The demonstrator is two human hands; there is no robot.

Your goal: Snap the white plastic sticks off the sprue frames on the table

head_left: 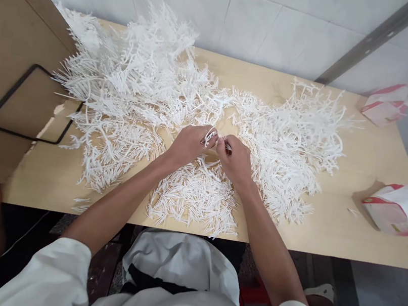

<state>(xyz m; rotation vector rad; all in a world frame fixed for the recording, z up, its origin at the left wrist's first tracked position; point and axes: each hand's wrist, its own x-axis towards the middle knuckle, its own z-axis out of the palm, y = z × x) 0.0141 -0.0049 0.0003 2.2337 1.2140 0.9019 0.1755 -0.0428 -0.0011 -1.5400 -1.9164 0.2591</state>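
Both my hands meet over the middle of the table, their fingertips nearly touching. My left hand [191,143] is closed on a small white branched piece [210,136], whose thin prongs stick out by the fingertips. White bits show between the curled fingers of my right hand [236,159], which is also pinched. A tall heap of white branched pieces [132,65] spreads at the left and back. Another pile [299,131] lies to the right. Short loose white sticks [198,193] cover the table in front of my wrists.
A cardboard box [5,67] stands at the left, beside a black rectangular frame [5,100]. Two red-and-white packets [386,104] [406,208] are on the right of the table [340,214]. A tiled wall [254,22] rises behind.
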